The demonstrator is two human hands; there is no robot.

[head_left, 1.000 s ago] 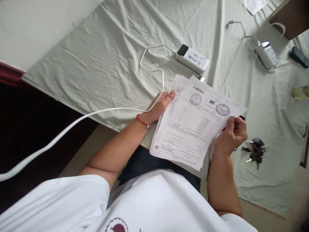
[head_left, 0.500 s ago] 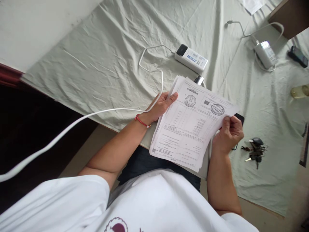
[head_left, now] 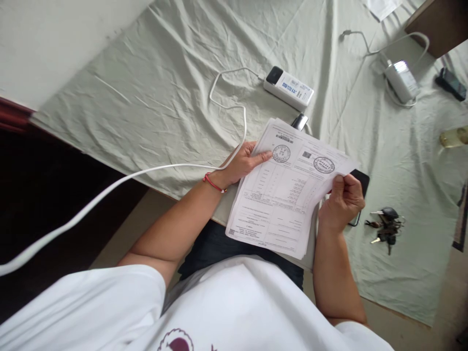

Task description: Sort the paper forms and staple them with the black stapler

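A stack of printed paper sheets (head_left: 278, 195) is held above the table's front edge, its top page bearing two round ink stamps and small print. My left hand (head_left: 245, 162) grips the stack's left edge, thumb on top and the other fingers partly hidden beneath. At the right edge, my right hand (head_left: 344, 197) pinches the paper between thumb and fingers. Partly behind that hand lies a dark phone (head_left: 360, 187). Just beyond the stack's far edge pokes a dark, shiny object (head_left: 300, 122), mostly covered by the sheets.
A white power bank (head_left: 288, 88) lies beyond the papers; its white cable (head_left: 146, 170) crosses my left wrist. A key bunch (head_left: 387, 226) rests on the right. Farther off are another white device (head_left: 402, 83), a black gadget (head_left: 451, 84) and a brown box (head_left: 438, 27).
The top sheet has shifted slightly left over the stack, covering the edges fanned out on that side. My right hand has moved a little left with it, showing more of the phone.
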